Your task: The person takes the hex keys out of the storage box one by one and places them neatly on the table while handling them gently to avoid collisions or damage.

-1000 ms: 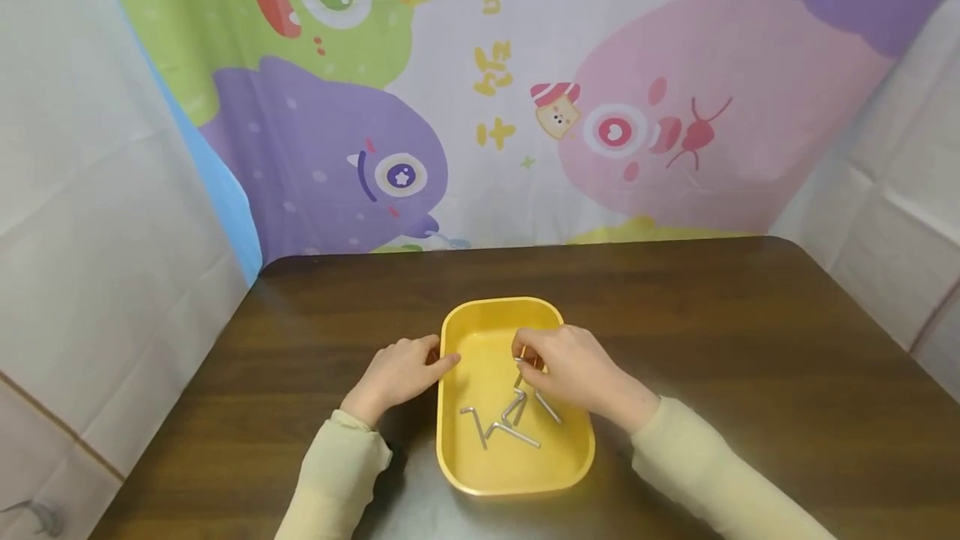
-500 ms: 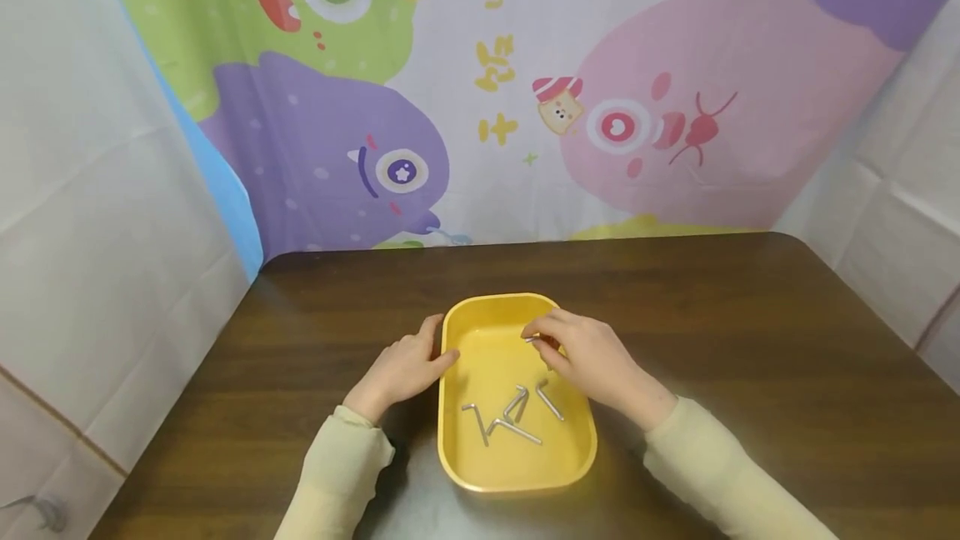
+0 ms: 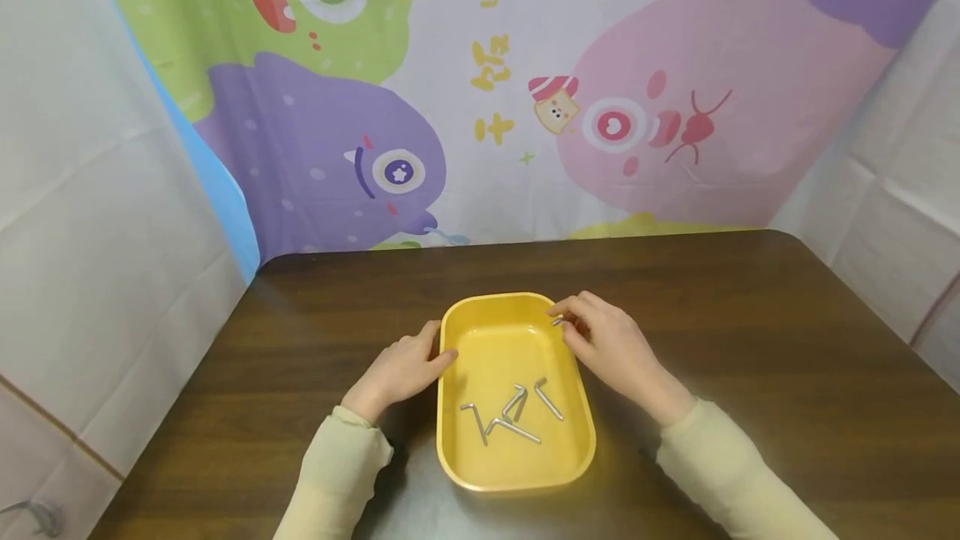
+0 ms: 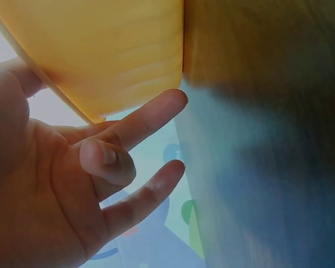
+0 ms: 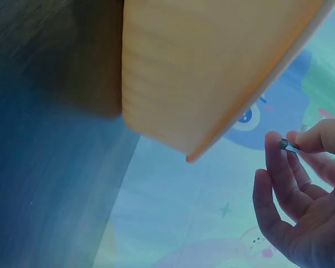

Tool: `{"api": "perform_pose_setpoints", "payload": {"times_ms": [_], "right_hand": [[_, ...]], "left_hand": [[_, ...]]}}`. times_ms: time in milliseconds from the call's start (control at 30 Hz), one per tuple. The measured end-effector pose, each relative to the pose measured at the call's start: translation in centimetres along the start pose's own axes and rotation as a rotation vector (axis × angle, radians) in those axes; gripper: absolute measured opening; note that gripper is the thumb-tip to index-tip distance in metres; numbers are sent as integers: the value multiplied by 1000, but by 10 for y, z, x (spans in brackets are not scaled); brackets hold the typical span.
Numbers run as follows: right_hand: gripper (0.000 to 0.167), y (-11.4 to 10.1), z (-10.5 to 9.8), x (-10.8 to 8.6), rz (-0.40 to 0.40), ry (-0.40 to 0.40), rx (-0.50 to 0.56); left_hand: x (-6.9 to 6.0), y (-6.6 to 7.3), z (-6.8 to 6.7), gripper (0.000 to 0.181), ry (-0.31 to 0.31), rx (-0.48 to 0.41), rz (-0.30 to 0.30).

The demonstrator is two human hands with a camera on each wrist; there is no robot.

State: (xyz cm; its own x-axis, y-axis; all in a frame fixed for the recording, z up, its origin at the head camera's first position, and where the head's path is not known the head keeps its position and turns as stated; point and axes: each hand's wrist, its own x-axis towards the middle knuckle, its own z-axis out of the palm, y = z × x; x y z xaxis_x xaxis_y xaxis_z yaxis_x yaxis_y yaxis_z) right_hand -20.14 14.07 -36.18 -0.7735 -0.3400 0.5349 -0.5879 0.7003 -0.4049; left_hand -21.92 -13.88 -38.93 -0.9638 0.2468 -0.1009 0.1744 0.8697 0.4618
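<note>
A yellow tray (image 3: 517,473) holds several L-shaped silver hex keys (image 3: 514,432) in its near half. My left hand (image 3: 401,369) grips the tray's left wall, thumb over the rim and fingers outside; in the left wrist view two fingers stretch out and others bend. Beyond the tray's right rim, my right hand (image 3: 618,348) pinches one hex key (image 3: 557,321) between thumb and forefinger. Only a short end of that key shows, also in the right wrist view, where the key (image 5: 289,146) sits at the fingertips and the other fingers are loosely bent.
The tray stands on a dark brown wooden table (image 3: 712,298). A cloth with cartoon monsters (image 3: 495,190) hangs behind the table's far edge. Pale panels (image 3: 112,190) rise on both sides.
My right hand has lifted one hex key out of the tray and carried it up and right, past the right rim. My left hand stays at the left rim.
</note>
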Motion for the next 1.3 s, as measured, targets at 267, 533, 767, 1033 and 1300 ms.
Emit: {"api": "perform_pose_setpoints", "payload": {"times_ms": [267,533,767,1033,1300], "right_hand": [[9,14,-3,-3,109,3,7],[6,27,-1,-6,192,-37,27],[9,45,1,-5,305,-87,89],[11,62,6,-4,380,-184,83],[10,73,13,-2,411,-273,61]], "left_hand": [[0,-1,0,57,-11,-3,1],[-3,-4,2,51,-56,-63,-16],[-1,-3,1,35,-50,-78,-2],[1,-1,1,32,-64,-82,-2],[0,0,3,33,-69,-91,-12]]}}
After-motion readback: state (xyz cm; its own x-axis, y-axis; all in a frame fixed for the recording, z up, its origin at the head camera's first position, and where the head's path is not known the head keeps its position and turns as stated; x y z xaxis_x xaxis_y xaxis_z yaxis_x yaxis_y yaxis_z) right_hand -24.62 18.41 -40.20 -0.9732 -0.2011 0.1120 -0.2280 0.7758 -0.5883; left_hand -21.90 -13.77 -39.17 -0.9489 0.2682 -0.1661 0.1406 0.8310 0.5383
